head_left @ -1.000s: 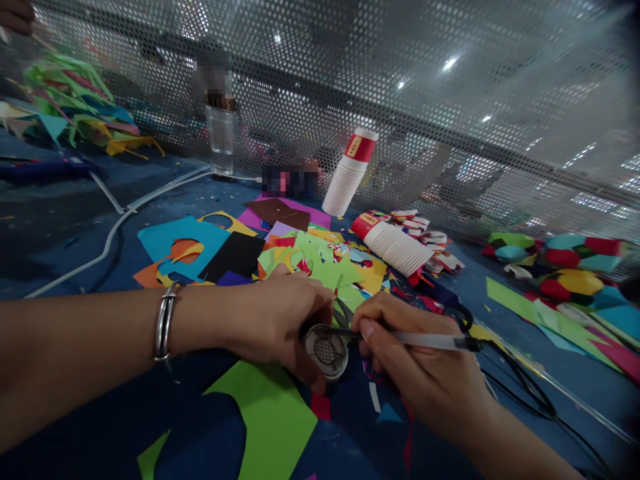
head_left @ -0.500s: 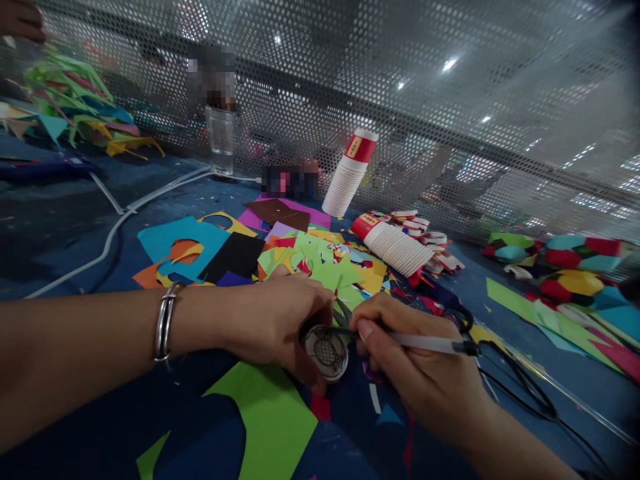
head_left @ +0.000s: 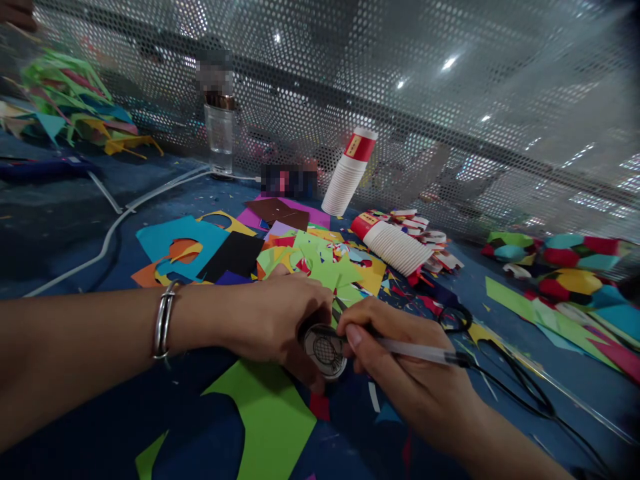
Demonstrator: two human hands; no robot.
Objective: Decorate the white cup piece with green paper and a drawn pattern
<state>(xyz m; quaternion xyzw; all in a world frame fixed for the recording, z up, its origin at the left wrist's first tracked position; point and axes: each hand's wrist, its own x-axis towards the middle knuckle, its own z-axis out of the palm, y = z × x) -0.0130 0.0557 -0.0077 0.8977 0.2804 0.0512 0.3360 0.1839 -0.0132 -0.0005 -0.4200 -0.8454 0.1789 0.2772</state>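
Note:
My left hand (head_left: 285, 320), a silver bangle (head_left: 164, 320) at its wrist, curls around a small round piece (head_left: 325, 352). Its pale face, turned toward me, carries a dark line drawing with a grid in a circle; its sides are mostly hidden. From the right, my right hand (head_left: 400, 353) pinches a pen-like tool (head_left: 420, 351) with a translucent whitish barrel. Its tip end meets the upper right of the drawn face, hidden by my fingers. A black cord (head_left: 520, 400) appears to run from its back end. Green cut paper (head_left: 273, 413) lies below my left hand.
Coloured paper scraps (head_left: 325, 260) cover the middle of the blue table. One cup stack (head_left: 350, 173) leans against the perforated metal screen (head_left: 430, 133); another stack (head_left: 393, 245) lies down. A glass (head_left: 220, 137) and white cable (head_left: 107, 233) are at left. Another person's hand (head_left: 17, 13) shows top left.
My right hand has shifted slightly left and closer to the round piece, now covering the tool's front end. My left hand and the piece have barely moved.

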